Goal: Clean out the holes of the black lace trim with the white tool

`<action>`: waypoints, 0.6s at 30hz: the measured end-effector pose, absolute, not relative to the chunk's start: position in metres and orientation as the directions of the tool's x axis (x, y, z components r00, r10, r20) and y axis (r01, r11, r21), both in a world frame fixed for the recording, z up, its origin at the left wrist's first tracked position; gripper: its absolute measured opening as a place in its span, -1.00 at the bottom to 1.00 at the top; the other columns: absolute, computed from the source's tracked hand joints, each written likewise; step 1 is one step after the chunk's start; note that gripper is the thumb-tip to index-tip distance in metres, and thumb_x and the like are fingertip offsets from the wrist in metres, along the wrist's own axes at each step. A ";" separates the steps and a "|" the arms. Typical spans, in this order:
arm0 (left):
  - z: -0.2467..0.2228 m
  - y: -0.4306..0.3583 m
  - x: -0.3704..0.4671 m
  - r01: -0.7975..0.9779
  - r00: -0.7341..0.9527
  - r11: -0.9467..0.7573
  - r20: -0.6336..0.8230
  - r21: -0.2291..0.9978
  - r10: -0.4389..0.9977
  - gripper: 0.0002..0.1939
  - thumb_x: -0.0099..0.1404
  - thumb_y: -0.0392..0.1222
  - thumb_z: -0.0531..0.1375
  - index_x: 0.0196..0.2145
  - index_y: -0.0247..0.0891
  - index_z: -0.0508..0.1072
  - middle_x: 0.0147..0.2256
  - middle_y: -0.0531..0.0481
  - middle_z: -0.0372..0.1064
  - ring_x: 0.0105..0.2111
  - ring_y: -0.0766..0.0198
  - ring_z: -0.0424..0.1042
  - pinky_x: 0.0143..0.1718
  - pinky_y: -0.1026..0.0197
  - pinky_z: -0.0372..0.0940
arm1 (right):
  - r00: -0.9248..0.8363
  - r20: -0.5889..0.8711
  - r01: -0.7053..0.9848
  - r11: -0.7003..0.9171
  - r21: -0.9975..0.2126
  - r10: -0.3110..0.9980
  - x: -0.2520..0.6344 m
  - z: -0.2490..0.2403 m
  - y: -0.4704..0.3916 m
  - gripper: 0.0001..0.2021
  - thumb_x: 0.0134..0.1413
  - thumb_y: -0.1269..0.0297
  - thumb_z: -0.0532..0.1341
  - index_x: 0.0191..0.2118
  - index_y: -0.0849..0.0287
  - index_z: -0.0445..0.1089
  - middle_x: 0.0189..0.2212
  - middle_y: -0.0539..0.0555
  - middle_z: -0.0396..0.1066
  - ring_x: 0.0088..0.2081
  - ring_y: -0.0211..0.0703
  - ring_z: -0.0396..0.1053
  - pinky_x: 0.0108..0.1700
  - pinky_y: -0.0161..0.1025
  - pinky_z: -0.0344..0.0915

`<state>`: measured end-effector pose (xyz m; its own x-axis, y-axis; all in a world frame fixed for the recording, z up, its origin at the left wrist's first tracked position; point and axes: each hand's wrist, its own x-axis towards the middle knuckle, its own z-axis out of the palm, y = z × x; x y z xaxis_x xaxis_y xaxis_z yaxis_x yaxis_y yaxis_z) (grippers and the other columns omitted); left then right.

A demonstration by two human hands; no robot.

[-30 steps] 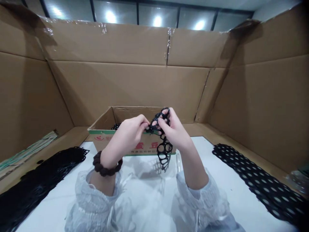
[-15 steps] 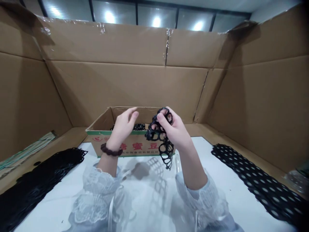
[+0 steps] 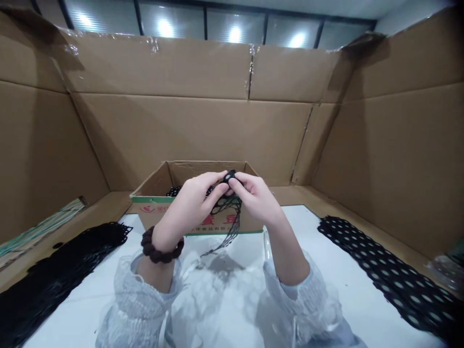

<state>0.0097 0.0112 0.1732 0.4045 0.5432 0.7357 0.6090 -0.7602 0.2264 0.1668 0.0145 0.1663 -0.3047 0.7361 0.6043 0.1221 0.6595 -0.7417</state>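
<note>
Both hands meet in front of the open cardboard box, pinching a black net piece between them. My left hand, with a dark brown band at its wrist, has thumb and fingers closed on the net's bunched top. From the other side, my right hand grips the same bunch with thumb and forefinger. The rest of the net hangs below the fingers, its thin tail trailing down to the left over the white surface. More black netting shows inside the box, partly hidden by my left hand.
A dark pile of netting lies along the left. On the right is a stack of black netting with round holes. Tall cardboard walls enclose the white work surface. Clear plastic lies at the far right.
My left hand has moved right and closed on the net beside my right hand. The net is now bunched between both hands, and its hanging end has swung left.
</note>
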 end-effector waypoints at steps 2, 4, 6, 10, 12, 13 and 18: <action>0.174 0.012 0.010 0.645 0.379 -0.738 0.754 0.201 0.536 -0.64 0.29 -0.10 0.03 -0.03 -0.28 0.38 -0.10 -0.08 0.41 -0.12 0.17 0.39 -0.07 0.16 0.24 | -0.287 0.615 0.178 0.672 -0.719 0.735 0.165 0.166 0.012 -0.77 0.16 0.19 0.01 -0.42 0.19 0.25 -0.48 0.01 0.31 -0.38 -0.24 0.32 -0.29 -0.30 0.25; 0.176 0.011 0.010 0.653 0.405 -0.736 0.740 0.177 0.538 -0.68 0.28 -0.11 0.03 -0.09 -0.25 0.41 -0.17 -0.05 0.45 -0.20 0.18 0.41 -0.13 0.17 0.24 | -0.257 0.634 0.250 0.683 -0.686 0.730 0.163 0.166 0.008 -0.76 0.17 0.20 -0.01 -0.44 0.17 0.23 -0.50 0.00 0.30 -0.40 -0.24 0.31 -0.32 -0.31 0.23; 0.178 0.009 0.010 0.604 0.458 -0.764 0.684 0.229 0.568 -0.72 0.30 -0.13 0.00 -0.22 -0.24 0.46 -0.28 0.00 0.47 -0.31 0.23 0.41 -0.25 0.22 0.26 | -0.276 0.620 0.296 0.678 -0.672 0.735 0.164 0.166 0.005 -0.77 0.17 0.20 -0.02 -0.46 0.16 0.20 -0.53 -0.02 0.26 -0.45 -0.27 0.29 -0.38 -0.33 0.21; 0.178 0.014 0.004 0.472 0.340 -0.741 0.677 0.477 0.652 -0.68 0.29 -0.13 -0.03 -0.47 -0.29 0.43 -0.48 0.02 0.41 -0.44 0.29 0.38 -0.41 0.31 0.26 | -0.379 0.519 0.273 0.628 -0.728 0.766 0.172 0.170 -0.002 -0.75 0.15 0.18 0.00 -0.50 0.16 0.14 -0.60 -0.06 0.14 -0.58 -0.34 0.23 -0.54 -0.38 0.12; 0.171 0.030 -0.005 0.495 0.055 -0.676 0.757 0.546 0.651 -0.68 0.29 -0.16 -0.06 -0.43 -0.30 0.42 -0.47 0.00 0.40 -0.45 0.30 0.38 -0.41 0.30 0.28 | -0.358 0.489 0.262 0.588 -0.765 0.795 0.176 0.172 -0.004 -0.72 0.13 0.14 0.02 -0.52 0.17 0.13 -0.62 -0.06 0.10 -0.60 -0.35 0.22 -0.60 -0.39 0.08; 0.166 0.040 -0.010 0.541 -0.114 -0.626 0.786 0.562 0.607 -0.68 0.29 -0.17 -0.09 -0.37 -0.30 0.42 -0.46 -0.02 0.40 -0.46 0.31 0.38 -0.40 0.29 0.28 | -0.329 0.477 0.247 0.562 -0.790 0.815 0.178 0.173 -0.004 -0.71 0.12 0.12 0.04 -0.53 0.18 0.13 -0.62 -0.06 0.09 -0.61 -0.35 0.23 -0.62 -0.40 0.07; 0.148 0.080 -0.022 0.827 -0.101 -0.361 0.745 0.431 0.660 -0.65 0.18 -0.28 0.05 -0.07 -0.38 0.38 -0.25 -0.20 0.44 -0.23 0.11 0.41 -0.12 0.09 0.25 | -0.178 0.465 0.078 0.484 -0.872 0.867 0.176 0.174 0.002 -0.69 0.07 0.04 0.08 -0.47 0.21 0.19 -0.54 -0.01 0.22 -0.55 -0.33 0.33 -0.61 -0.41 0.20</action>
